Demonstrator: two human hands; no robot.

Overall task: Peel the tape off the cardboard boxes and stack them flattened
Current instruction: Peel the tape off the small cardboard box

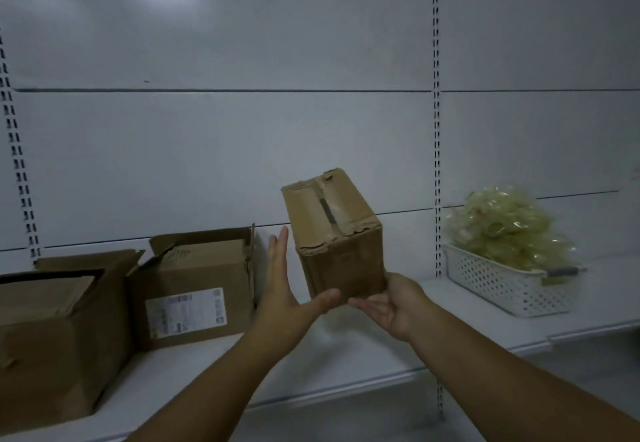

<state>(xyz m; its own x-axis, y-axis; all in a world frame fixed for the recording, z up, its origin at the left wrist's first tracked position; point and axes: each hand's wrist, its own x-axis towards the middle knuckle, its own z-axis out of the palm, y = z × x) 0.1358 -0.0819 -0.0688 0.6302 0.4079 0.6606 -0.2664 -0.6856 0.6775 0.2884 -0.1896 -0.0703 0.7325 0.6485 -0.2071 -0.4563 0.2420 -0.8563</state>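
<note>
At centre frame the right hand (388, 306) cups under the small cardboard box (337, 234), fingers (363, 303) curled loosely beneath its lower corner. The left hand (287, 289) stands open beside the box's left face, fingers (278, 247) straight and together, thumb touching the bottom edge. The box is held in the air, tilted, its long axis running away toward the upper left. Its torn top seam faces up and left, so the left hand looks nearer for peeling. Two opened boxes (187, 296) sit on the shelf (346, 365) at lower left; a white basket (502, 286) stands right.
</note>
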